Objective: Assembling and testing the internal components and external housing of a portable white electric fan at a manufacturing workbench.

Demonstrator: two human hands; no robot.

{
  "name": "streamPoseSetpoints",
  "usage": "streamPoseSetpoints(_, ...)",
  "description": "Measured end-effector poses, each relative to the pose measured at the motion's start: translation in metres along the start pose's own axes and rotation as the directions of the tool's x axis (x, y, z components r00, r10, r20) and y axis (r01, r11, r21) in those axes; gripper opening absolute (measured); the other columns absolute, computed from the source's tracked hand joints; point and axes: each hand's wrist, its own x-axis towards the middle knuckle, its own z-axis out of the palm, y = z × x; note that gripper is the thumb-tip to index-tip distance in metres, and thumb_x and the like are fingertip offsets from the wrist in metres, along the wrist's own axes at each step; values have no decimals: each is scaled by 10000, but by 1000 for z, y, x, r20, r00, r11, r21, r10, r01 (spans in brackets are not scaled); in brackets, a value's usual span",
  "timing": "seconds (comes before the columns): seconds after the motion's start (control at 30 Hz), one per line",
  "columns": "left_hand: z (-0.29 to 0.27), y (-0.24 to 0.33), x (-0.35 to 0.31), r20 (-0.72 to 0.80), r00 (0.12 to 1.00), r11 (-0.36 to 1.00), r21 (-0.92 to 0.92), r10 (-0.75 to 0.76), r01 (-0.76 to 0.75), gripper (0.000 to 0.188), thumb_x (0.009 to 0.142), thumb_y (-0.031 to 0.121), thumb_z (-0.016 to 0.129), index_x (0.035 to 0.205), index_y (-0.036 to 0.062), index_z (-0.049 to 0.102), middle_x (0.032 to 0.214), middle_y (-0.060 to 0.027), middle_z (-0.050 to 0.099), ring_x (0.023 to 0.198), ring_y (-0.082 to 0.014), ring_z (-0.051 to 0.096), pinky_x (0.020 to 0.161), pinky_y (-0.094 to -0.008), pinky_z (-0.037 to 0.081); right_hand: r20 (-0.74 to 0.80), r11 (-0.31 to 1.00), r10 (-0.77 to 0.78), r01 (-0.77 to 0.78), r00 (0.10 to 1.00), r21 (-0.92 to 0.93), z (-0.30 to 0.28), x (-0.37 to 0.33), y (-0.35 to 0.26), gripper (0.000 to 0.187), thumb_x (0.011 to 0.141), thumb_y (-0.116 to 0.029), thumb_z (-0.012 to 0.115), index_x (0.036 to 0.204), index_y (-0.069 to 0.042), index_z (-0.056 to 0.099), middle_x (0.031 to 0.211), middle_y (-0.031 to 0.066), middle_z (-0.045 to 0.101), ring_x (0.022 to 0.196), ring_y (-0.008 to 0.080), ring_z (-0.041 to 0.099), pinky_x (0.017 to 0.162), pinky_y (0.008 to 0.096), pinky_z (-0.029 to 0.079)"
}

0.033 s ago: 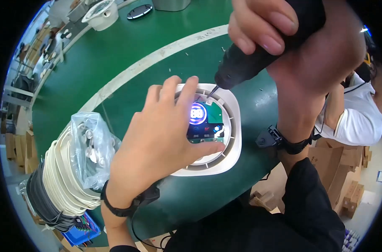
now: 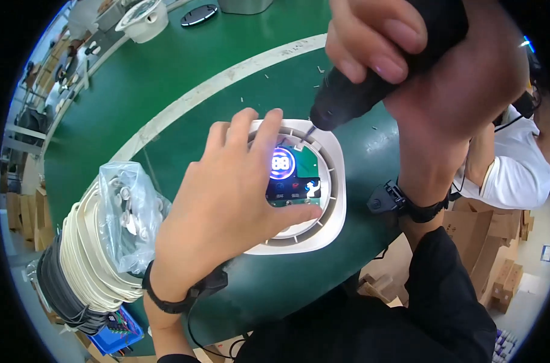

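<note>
A rounded white plastic housing (image 2: 336,175) lies on the green table, its ribbed ring around a green circuit board (image 2: 307,162). On the board a round display (image 2: 281,163) glows white and violet, partly covered by my fingers. My left hand (image 2: 217,187) rests across the housing with fingers and thumb spread, thumb on the near side of the ring. My right hand (image 2: 465,91) is wrapped round a black electric screwdriver (image 2: 353,100), held tilted. Its thin bit points down at the board's far right edge, beside a small white connector (image 2: 299,147). Whether a screw sits under the tip is too small to tell.
Left of the housing stand a clear bag of small white parts (image 2: 130,215), coiled cream cable (image 2: 90,248), dark cable (image 2: 54,278) and a blue tray (image 2: 120,333). Small screws lie on the table beyond. At the right sits another person in a white sleeve (image 2: 510,181), near cardboard boxes (image 2: 468,233).
</note>
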Motion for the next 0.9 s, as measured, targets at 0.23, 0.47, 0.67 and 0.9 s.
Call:
streamPoseSetpoints(0.23,5,5,3,5,999,999,-15,-48,48,941,638,408,890,1356,-22,459,1355,-191,487,1183,-388,511,955,-448,480,-7,996,-1,1,1000,-86,-16,5,7,314,969,-360,584,879,-61,550,485,-14,416,349,102,406,359,269,383)
streamPoseSetpoints(0.47,7,5,1,-23,999,1000,4,-29,29,889,645,420,884,1290,-40,480,1336,-196,491,1170,-391,513,953,-444,475,9,988,-28,29,1000,-154,-7,-2,12,311,967,-357,589,877,-62,551,485,-15,417,350,100,408,358,267,383)
streamPoseSetpoints(0.67,3,5,1,37,998,998,11,-56,55,877,654,445,874,1281,-39,497,1336,-198,496,1200,-395,498,959,-448,473,30,976,-66,71,997,-207,8,-4,16,309,966,-355,594,874,-63,552,485,-16,418,352,99,410,358,265,383)
streamPoseSetpoints(0.9,9,0,1,18,1000,1000,14,-23,23,857,676,468,853,1283,-29,508,1283,-189,519,1144,-386,499,964,-452,469,66,953,-125,139,990,-270,25,-8,13,306,964,-352,599,872,-64,553,486,-18,420,353,97,413,357,263,382)
